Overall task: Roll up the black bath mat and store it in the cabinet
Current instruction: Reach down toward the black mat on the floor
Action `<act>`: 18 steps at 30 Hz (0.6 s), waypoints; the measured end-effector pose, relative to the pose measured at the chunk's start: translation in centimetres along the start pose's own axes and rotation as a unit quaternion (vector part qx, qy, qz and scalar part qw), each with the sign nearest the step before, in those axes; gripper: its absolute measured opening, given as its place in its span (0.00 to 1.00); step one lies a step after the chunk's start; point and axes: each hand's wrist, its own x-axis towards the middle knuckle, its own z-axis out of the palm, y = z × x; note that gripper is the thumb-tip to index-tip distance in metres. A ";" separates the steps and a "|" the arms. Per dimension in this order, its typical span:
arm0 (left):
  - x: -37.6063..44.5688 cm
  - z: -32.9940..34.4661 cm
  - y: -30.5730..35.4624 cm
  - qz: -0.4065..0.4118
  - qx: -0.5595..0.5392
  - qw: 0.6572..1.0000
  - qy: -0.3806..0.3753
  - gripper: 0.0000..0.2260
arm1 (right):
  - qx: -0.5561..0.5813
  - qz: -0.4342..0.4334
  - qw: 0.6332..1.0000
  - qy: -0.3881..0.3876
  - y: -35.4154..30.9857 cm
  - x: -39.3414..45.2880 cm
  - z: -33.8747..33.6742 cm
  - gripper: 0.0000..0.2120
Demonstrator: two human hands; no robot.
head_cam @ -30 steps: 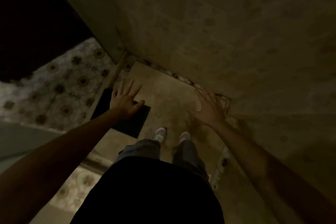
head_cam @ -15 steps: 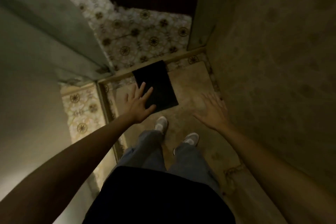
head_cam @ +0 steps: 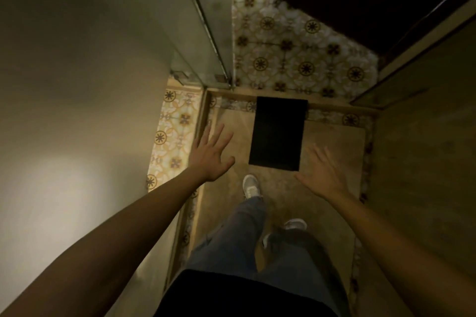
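- I see my left hand [head_cam: 210,156] spread wide, empty, left of the black bath mat [head_cam: 278,134].
- My right hand [head_cam: 323,175], fingers splayed, hovers just right of the mat's near corner; mat lies flat between both.

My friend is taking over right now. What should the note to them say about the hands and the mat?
Left hand: open, fingers spread, holding nothing, left of the mat.
Right hand: open, empty, at the mat's near right corner, not touching it as far as the view shows.
Black bath mat: lying flat and unrolled on the beige floor, just ahead of the shoes, its far end against the raised threshold.
Done: nothing yet.
Left: roll the mat, find the cabinet (none clearly in view), store it.
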 end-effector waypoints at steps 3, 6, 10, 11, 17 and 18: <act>0.5 1.4 -1.5 -0.013 -0.005 1.000 -0.016 0.34 | 0.000 -0.017 1.000 -0.016 -1.4 1.8 0.8 0.43; 1.6 3.5 -1.5 -0.018 -0.019 0.999 -0.033 0.34 | 0.004 -0.023 0.999 -0.038 -1.2 3.3 1.7 0.42; 4.4 7.1 -0.1 0.003 -0.024 0.999 -0.047 0.35 | -0.022 -0.026 0.997 -0.074 1.2 6.1 3.8 0.42; 5.4 8.2 0.3 0.007 -0.025 0.998 -0.049 0.35 | -0.026 -0.032 0.996 -0.084 2.1 7.2 4.7 0.42; 14.2 17.6 2.7 0.041 -0.024 0.998 -0.045 0.35 | -0.056 -0.064 0.990 -0.115 9.5 16.2 12.7 0.44; 16.0 19.5 2.9 0.050 -0.015 0.997 -0.049 0.36 | -0.073 -0.082 0.987 -0.119 10.7 18.1 14.3 0.44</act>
